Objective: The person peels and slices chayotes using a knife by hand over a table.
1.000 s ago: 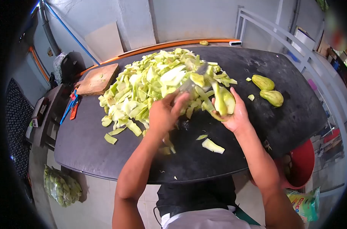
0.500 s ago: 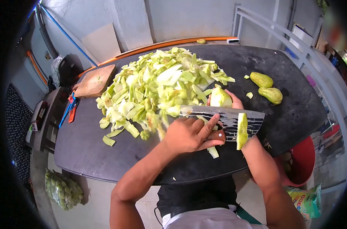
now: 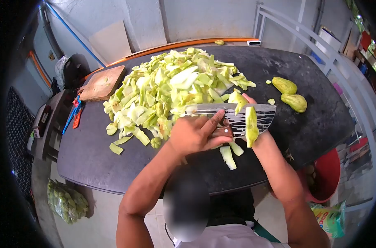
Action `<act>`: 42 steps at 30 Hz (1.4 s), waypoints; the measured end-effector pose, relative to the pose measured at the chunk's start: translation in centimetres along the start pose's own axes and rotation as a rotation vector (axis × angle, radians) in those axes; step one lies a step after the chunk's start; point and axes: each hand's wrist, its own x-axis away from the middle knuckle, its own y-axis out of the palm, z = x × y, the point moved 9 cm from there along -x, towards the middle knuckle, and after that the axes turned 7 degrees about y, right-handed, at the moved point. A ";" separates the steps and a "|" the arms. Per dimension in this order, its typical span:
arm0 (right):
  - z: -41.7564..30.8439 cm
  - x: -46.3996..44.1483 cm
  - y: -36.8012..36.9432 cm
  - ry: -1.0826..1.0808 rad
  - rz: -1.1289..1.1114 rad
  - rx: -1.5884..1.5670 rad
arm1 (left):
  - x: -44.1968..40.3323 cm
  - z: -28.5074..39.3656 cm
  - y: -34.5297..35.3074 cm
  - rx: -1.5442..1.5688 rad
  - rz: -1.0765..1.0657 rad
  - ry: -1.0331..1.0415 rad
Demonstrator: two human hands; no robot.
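My left hand (image 3: 195, 134) is closed round the wooden handle of a wide cleaver (image 3: 237, 120), with a finger along the blade. A long yellow-green slice (image 3: 251, 127) clings to the blade's face. Behind the blade, my right hand (image 3: 249, 98) is mostly hidden, fingers curled round a chayote (image 3: 236, 99) that shows only in part above the cleaver's upper edge. Beside my hands rises a large heap of pale green peelings and slices (image 3: 171, 91). Two pale strips (image 3: 228, 158) lie on the table below the cleaver.
Two whole chayotes (image 3: 293, 102) rest at the right of the black table (image 3: 97, 157). A wooden board (image 3: 102, 84) lies at the left, near blue-and-orange-handled tools (image 3: 76, 113). A red bucket (image 3: 326, 175) stands below right, a bag of green vegetables (image 3: 66, 201) below left.
Both hands and the cleaver have shifted left and slightly away from me. Less of the chayote shows above the blade. Another pale strip now shows below the cleaver.
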 end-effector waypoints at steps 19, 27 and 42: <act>-1.5 1.3 2.1 -0.190 0.144 0.270 | 2.9 -8.2 1.0 0.311 -0.145 -0.691; -0.1 0.5 1.2 0.074 0.069 0.102 | 3.5 -8.2 0.2 0.233 -0.143 -0.780; 0.7 0.1 0.7 0.076 -0.011 -0.066 | -0.9 2.6 0.3 0.020 -0.018 0.043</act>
